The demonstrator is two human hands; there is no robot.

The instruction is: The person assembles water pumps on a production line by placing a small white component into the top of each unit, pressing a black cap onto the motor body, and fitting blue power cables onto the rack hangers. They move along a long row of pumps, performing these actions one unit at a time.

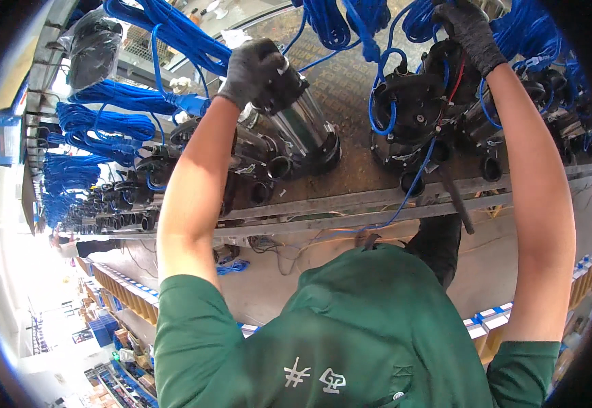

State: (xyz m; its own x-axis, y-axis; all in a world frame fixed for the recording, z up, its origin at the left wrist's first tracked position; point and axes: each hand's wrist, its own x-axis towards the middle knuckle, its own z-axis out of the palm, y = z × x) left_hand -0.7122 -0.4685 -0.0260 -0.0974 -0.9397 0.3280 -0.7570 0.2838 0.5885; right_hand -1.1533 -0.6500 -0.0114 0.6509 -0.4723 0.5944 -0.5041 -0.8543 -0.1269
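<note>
At the top of a shiny steel pump (307,124), the left hand (250,70), in a dark glove, is bent around the black end and seems to have a good hold. Far out by a black pump (405,112), the right hand (468,32) is gloved too and reaches up next to a blue cable coil (419,26); I cannot tell how far its fingers are bent, or if they hold anything. Both pumps are on the brown bench (352,88), with a gap between them. I think the step now is handling the steel pump and sorting out the pump beside it. The next move seems to call for a firm left hand, so the steel pump does not tip, and for care with the loose blue cable. A blue plug (192,104) is near the left wrist. A dark bar (456,202) pokes past the bench edge. More pumps (116,207) make a long row off to the left
</note>
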